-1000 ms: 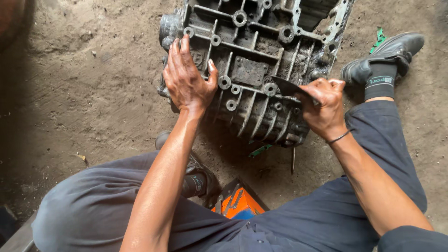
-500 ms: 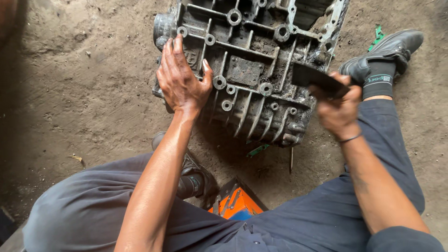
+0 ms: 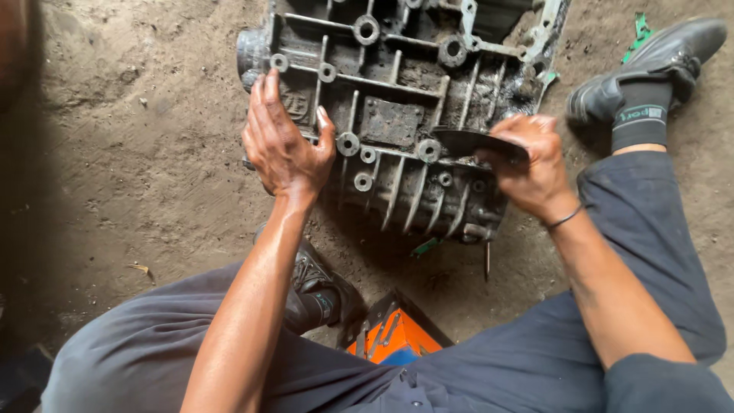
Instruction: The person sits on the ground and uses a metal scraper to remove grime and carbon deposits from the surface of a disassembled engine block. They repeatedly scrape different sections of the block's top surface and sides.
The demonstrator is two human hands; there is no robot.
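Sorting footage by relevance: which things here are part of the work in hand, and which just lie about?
In use:
left hand pressed on the ribbed metal casing
right hand holding a dark flat blade

Lying about:
orange tool
green scrap
thin metal rod

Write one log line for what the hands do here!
left hand: flat on metal casing | right hand: grips dark flat blade on casing | ground: dirt

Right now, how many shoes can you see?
2. One black shoe lies at the upper right on the dirt floor. The other black shoe is tucked under the left arm, partly hidden by it.
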